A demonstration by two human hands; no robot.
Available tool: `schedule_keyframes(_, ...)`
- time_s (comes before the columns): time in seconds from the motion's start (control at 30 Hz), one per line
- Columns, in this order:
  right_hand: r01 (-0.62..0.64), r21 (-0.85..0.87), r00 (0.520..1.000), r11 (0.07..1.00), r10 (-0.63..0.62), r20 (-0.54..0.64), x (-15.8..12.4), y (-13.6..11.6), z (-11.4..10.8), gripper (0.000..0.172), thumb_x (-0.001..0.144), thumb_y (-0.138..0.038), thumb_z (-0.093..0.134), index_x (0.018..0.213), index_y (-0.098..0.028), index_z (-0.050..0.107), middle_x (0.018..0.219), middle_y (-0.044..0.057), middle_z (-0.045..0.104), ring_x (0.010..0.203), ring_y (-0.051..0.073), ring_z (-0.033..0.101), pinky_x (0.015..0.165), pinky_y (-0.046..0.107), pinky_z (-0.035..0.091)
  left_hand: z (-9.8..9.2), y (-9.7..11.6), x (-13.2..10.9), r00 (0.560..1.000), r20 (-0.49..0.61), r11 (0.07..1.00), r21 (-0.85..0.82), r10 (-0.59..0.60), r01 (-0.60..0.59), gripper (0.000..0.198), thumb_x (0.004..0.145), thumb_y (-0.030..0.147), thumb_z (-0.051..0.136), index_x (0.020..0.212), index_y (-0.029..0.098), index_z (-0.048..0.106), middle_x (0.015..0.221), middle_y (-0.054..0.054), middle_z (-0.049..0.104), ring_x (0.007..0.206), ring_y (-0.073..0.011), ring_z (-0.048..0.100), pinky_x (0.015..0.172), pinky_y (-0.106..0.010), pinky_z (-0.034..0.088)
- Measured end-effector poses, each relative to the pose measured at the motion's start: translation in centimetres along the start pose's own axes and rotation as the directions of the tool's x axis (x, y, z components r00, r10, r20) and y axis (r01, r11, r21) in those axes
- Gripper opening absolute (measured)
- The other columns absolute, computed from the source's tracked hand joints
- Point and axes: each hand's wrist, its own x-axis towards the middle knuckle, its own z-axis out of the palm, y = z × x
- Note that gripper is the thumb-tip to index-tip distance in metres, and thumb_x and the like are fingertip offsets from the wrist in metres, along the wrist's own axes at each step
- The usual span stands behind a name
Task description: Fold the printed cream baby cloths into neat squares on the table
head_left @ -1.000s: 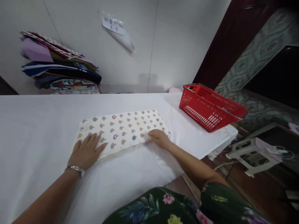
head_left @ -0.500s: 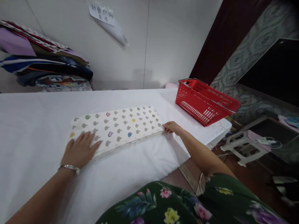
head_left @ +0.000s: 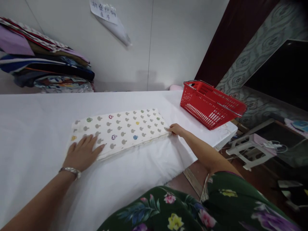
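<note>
A folded white cloth (head_left: 130,125) printed with grey and coloured mushrooms lies in a long flat strip on the white-covered table (head_left: 134,173). My left hand (head_left: 83,152), with a bracelet at the wrist, rests flat on the cloth's near left end, its fingers spread. At the other end, my right hand (head_left: 176,129) pinches the cloth's near right corner between thumb and fingers. Several layers show along the near edge.
A red plastic basket (head_left: 211,104) with metal handles stands at the table's right end. Folded fabrics (head_left: 45,61) are piled at the back left. A paper sign (head_left: 104,12) hangs on the wall. Beyond the table's right edge is a white stool (head_left: 255,147).
The view has shifted slightly. My right hand still pinches the corner, and the near edge there looks a little raised. My left hand stays flat in place.
</note>
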Motion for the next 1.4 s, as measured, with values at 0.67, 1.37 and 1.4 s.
schedule_keyframes(0.67, 0.002, -0.071, 0.998, 0.997, 0.003, 0.063, -0.5, 0.1, 0.8, 0.029, 0.072, -0.037, 0.066, 0.062, -0.017, 0.048, 0.043, -0.007, 0.043, 0.042, 0.007, 0.043, 0.043, 0.018, 0.034, 0.4, 0.4, -0.3, 0.998, -0.063, 0.999, -0.036, -0.015, 0.013, 0.069, 0.085, 0.052, 0.019, 0.140, 0.013, 0.032, 0.147, -0.010, 0.030, 0.138, -0.0256, 0.019, 0.109, -0.047, 0.018)
schedule_keyframes(1.37, -0.024, -0.007, 0.999, 1.000, 0.023, -0.034, 5.4, -4.5, 2.5, 0.043, 0.077, -0.046, 0.058, 0.102, -0.011, 0.062, 0.093, 0.011, 0.068, 0.070, 0.016, 0.063, 0.057, 0.023, 0.046, 2.5, -0.6, -0.8, 0.982, -0.182, 0.999, -0.004, 0.047, -0.048, 0.064, 0.084, 0.050, 0.027, 0.133, 0.012, 0.044, 0.144, -0.009, 0.037, 0.136, -0.0267, 0.025, 0.109, -0.048, 0.021)
schedule_keyframes(1.4, -0.019, -0.009, 0.998, 1.000, 0.019, -0.065, 5.9, -4.7, 2.7, 0.047, 0.078, -0.045, 0.058, 0.110, -0.011, 0.059, 0.097, 0.012, 0.067, 0.073, 0.017, 0.064, 0.059, 0.023, 0.047, 2.6, -0.6, -0.8, 0.982, -0.182, 0.999, -0.001, 0.045, -0.046, 0.065, 0.084, 0.050, 0.026, 0.133, 0.012, 0.044, 0.144, -0.009, 0.036, 0.136, -0.0265, 0.025, 0.109, -0.048, 0.021)
